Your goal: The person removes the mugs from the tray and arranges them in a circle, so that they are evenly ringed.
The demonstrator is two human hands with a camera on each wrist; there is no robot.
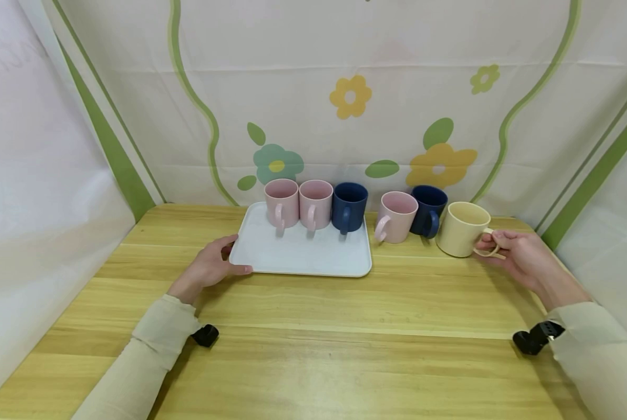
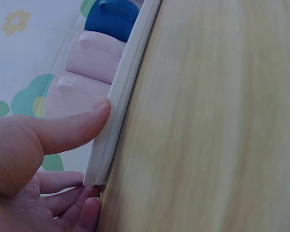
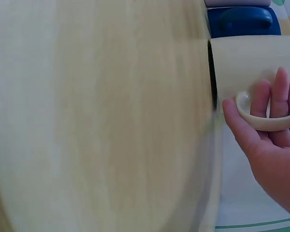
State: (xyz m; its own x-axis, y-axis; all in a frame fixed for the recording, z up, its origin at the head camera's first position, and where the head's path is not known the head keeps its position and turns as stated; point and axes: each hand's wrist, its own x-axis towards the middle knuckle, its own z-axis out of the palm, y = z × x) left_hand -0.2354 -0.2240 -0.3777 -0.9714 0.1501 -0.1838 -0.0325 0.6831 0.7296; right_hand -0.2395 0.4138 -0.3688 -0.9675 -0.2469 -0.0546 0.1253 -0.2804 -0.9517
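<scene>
A white tray [image 1: 298, 254] lies on the wooden table, bearing two pink mugs [image 1: 316, 205] and a navy blue mug [image 1: 356, 213] in a row along its back. My left hand [image 1: 211, 265] grips the tray's front left corner, its thumb [image 2: 82, 128] against the front rim and the fingers around the left side. At the right, my right hand [image 1: 526, 256] holds the handle [image 3: 270, 123] of a pale yellow mug [image 1: 456, 234], several fingers reaching through the loop. The yellow mug stands upright in the head view.
Between tray and yellow mug are another pink mug [image 1: 400, 224] and a second navy blue mug [image 1: 429, 201], close together. The wooden table [image 1: 340, 356] reaches toward me in front of the tray. A flower-printed curtain [image 1: 292, 87] hangs behind and along both sides.
</scene>
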